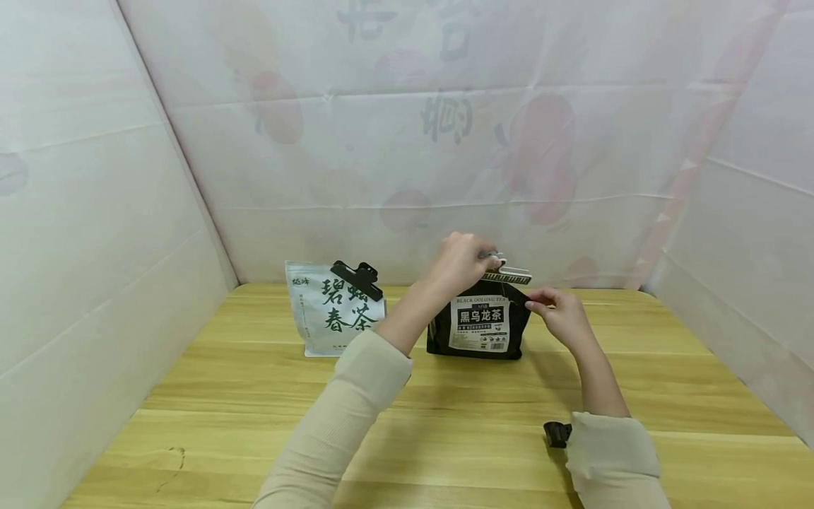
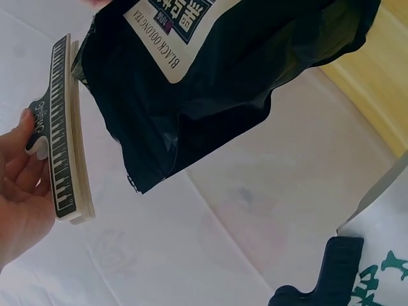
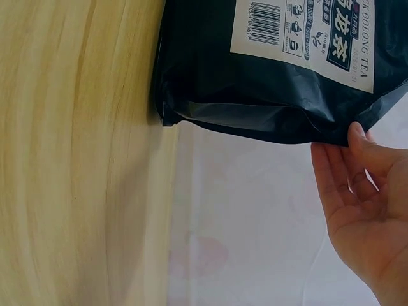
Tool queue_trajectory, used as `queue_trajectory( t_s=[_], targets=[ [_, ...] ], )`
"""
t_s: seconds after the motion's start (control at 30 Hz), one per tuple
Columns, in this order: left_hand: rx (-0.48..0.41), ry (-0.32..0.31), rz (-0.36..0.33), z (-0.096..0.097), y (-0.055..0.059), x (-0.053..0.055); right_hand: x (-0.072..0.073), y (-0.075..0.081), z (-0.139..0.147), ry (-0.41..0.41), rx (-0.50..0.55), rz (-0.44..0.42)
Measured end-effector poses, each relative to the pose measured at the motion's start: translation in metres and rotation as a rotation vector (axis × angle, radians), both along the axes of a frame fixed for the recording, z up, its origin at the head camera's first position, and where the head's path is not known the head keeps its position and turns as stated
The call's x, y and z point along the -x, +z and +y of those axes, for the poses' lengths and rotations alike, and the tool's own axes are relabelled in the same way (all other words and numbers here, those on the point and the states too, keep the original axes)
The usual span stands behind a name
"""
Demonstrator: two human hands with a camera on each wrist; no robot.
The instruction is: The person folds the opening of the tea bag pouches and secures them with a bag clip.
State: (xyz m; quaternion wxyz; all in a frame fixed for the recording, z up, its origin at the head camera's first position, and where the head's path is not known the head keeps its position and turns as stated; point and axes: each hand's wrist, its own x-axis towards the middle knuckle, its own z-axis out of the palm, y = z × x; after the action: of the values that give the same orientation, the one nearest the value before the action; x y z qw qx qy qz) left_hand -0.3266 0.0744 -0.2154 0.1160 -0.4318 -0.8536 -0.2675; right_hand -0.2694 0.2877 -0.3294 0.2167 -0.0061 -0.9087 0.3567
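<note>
A black bag of oolong tea (image 1: 481, 325) stands upright on the table, its pale label facing me. Above its top edge my left hand (image 1: 463, 256) grips a wide clip with a piano-key print (image 2: 60, 134). Close by the bag's top edge lies the clip's long side; I cannot tell whether it bites the bag. With thumb and fingers my right hand (image 3: 370, 191) pinches the bag's upper right corner. To the left stands a pale tea bag (image 1: 333, 318) with large green characters, a black clip (image 1: 359, 279) fastened aslant on its top right corner.
A small black object (image 1: 557, 434), perhaps another clip, lies on the wooden table (image 1: 483, 452) beside my right sleeve. Whitish printed cloth (image 1: 407, 155) walls the table at the back and both sides, close behind the bags.
</note>
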Motion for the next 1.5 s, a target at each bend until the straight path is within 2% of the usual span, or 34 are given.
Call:
queue_trajectory(
  t_s=[0.2,0.43,0.7,1.07,1.5],
  targets=[
    [0.083,0.013,0.046,0.005,0.003,-0.002,0.000,-0.001,0.001,0.001,-0.002,0.006],
    [0.202,0.011,0.160,0.017,0.009,-0.006,0.000,0.000,0.000,-0.003,-0.006,0.029],
    [0.248,0.035,0.160,0.029,0.011,-0.003,-0.002,0.002,-0.002,-0.005,0.020,0.023],
    [0.282,0.058,0.140,0.035,0.009,-0.001,-0.002,0.002,-0.001,0.000,0.004,0.032],
    [0.283,0.039,0.109,0.039,0.001,0.002,-0.003,0.002,0.000,0.004,0.005,0.036]
  ],
)
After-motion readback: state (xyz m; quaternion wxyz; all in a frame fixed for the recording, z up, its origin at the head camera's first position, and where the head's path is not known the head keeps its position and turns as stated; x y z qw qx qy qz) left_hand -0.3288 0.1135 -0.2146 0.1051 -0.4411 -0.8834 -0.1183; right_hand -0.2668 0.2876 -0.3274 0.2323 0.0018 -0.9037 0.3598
